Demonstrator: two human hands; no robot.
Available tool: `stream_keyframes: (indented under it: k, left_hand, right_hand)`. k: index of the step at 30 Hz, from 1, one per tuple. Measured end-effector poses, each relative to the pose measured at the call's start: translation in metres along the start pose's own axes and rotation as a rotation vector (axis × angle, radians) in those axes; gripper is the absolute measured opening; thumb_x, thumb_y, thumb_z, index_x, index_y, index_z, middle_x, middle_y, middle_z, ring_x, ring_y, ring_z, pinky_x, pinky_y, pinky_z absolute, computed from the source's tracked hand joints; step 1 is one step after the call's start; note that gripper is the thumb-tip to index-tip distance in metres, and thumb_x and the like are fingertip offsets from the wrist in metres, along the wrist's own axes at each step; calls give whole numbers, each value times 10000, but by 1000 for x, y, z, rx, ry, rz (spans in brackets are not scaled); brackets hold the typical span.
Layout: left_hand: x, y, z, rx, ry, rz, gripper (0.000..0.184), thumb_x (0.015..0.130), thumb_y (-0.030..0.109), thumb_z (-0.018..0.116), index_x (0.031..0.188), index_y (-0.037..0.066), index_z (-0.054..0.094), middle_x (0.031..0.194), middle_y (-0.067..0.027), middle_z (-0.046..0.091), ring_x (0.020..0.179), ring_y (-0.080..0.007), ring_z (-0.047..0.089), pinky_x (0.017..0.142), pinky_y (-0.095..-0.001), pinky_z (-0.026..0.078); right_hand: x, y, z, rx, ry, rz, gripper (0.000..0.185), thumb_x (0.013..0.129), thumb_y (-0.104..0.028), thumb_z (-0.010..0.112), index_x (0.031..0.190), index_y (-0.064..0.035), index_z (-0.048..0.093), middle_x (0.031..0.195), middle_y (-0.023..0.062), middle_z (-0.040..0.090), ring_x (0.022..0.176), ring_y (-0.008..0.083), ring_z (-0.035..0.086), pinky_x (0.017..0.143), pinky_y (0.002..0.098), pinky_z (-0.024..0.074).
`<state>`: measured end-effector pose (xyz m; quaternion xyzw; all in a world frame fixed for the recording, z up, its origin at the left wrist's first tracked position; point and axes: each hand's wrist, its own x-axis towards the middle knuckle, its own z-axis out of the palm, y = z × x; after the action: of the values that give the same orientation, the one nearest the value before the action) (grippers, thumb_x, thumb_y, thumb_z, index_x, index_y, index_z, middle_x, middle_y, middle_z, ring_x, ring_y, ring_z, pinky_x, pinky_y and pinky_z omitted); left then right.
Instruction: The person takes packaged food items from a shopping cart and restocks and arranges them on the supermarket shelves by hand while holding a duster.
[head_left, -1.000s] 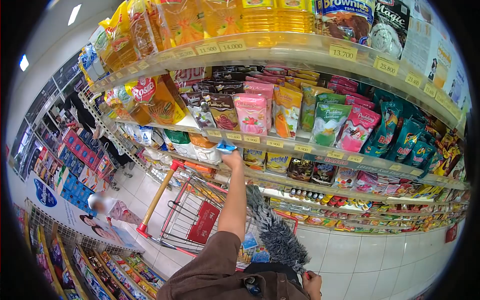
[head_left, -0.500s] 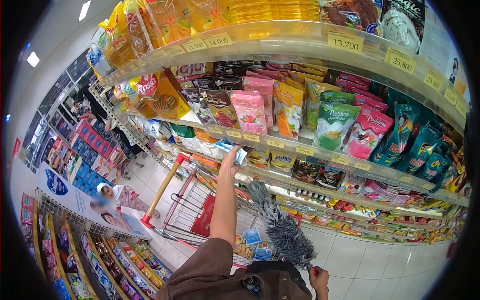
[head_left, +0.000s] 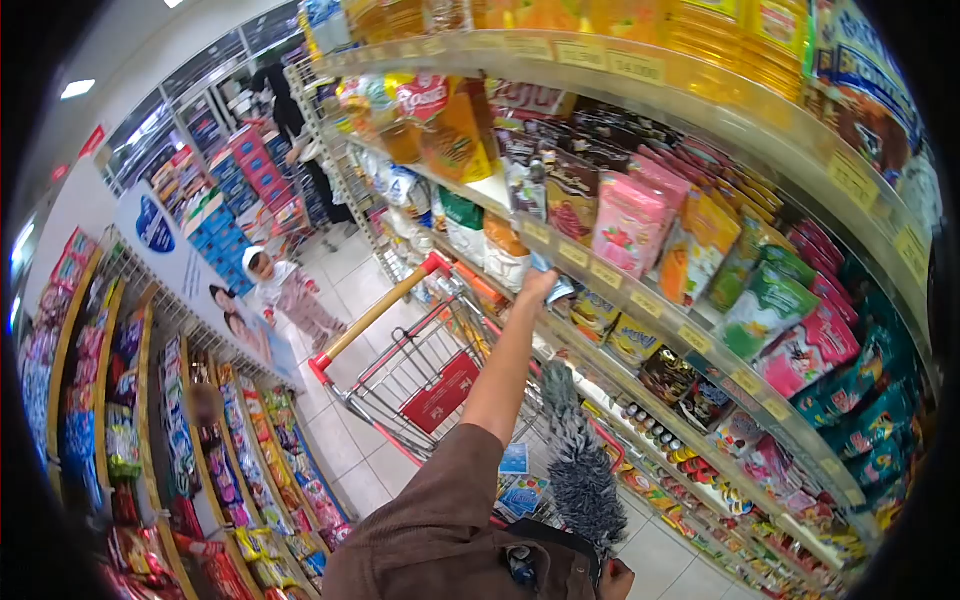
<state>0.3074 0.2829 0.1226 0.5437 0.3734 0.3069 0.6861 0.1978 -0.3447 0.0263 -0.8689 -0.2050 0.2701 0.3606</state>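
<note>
Shelf (head_left: 670,320) and trolley (head_left: 443,392) have shifted rightward in view; the left hand (head_left: 538,288) grips a blue-and-white packet (head_left: 561,289) in its fingers, just below the shelf edge; the right hand's (head_left: 615,580) grip is unclear.

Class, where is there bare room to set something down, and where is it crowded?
Free: floor tiles between the person in white headwear and the yellow cart handle; a narrow white shelf strip between the oil pouch and the pudding pouches.

Crowded: the pudding pouches themselves, packed close, and around the left hand.
</note>
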Motion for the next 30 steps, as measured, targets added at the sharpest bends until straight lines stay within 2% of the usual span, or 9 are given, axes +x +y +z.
stream_keyframes:
  k: [2, 5, 8, 10, 13, 15, 23, 25, 30]
  left_hand:
    - [54, -52, -9, 34, -26, 171, 416, 887, 302, 611, 1180, 21, 522, 919, -100, 669, 687, -200, 670, 525, -367, 562]
    - [-25, 9, 16, -409, -101, -198, 336, 856, 266, 669, 1013, -16, 576, 785, -132, 652, 561, -267, 622, 463, -415, 500]
    - [-18, 3, 18, -505, -174, -221, 330, 856, 283, 670, 969, -11, 574, 759, -147, 647, 512, -288, 607, 403, -421, 467]
    - [-28, 14, 28, -422, -13, -134, 329, 847, 250, 662, 1015, -23, 586, 784, -157, 657, 595, -292, 633, 518, -409, 504]
    - [-3, -10, 48, -300, 374, 108, 269, 875, 230, 591, 1005, -5, 603, 856, -109, 650, 634, -223, 630, 485, -360, 496]
    - [-8, -18, 56, -294, 431, 210, 284, 869, 215, 573, 1049, -4, 595, 897, -84, 646, 683, -183, 631, 547, -325, 507]
    - [-33, -10, 61, -901, 108, -48, 273, 913, 280, 510, 1077, 69, 564, 927, -77, 649, 779, -224, 656, 652, -372, 554]
    - [-35, -16, 52, -1084, -85, -99, 287, 858, 288, 616, 1042, 72, 576, 961, -76, 645, 801, -220, 652, 704, -366, 550]
    - [-99, -2, 11, -1027, -207, -116, 333, 819, 329, 603, 1007, 54, 590, 994, -115, 653, 818, -217, 636, 765, -340, 528]
  right_hand:
    - [8, 11, -1, -4, 26, -93, 358, 934, -247, 535, 770, 70, 565, 584, 110, 442, 590, 175, 369, 525, 381, 379]
    - [10, 4, -8, -42, -19, 2, 334, 926, -227, 543, 766, 65, 568, 591, 143, 503, 584, 186, 393, 536, 381, 397]
    - [13, 12, -7, -44, -1, -71, 332, 925, -224, 545, 767, 67, 565, 607, 162, 539, 584, 193, 412, 546, 375, 409]
    - [13, 16, -4, -55, -12, -114, 342, 931, -237, 539, 769, 62, 568, 606, 159, 532, 581, 194, 408, 550, 366, 412]
    - [5, 6, 1, 19, 26, -60, 383, 942, -271, 538, 741, 54, 553, 580, 148, 502, 564, 192, 391, 527, 372, 390]
    - [0, 7, 1, 12, 22, -60, 386, 943, -274, 537, 739, 54, 552, 579, 148, 500, 564, 192, 390, 526, 373, 388]
    - [-17, 24, 0, -41, 32, -78, 412, 950, -292, 529, 721, 51, 540, 570, 147, 483, 565, 188, 382, 520, 377, 375]
    - [-15, 26, 4, -48, 41, -92, 418, 951, -296, 527, 717, 50, 537, 568, 147, 479, 566, 187, 380, 518, 378, 372]
    - [-10, 13, 36, -22, 87, -124, 443, 957, -315, 519, 704, 48, 523, 563, 147, 457, 565, 192, 373, 513, 385, 359]
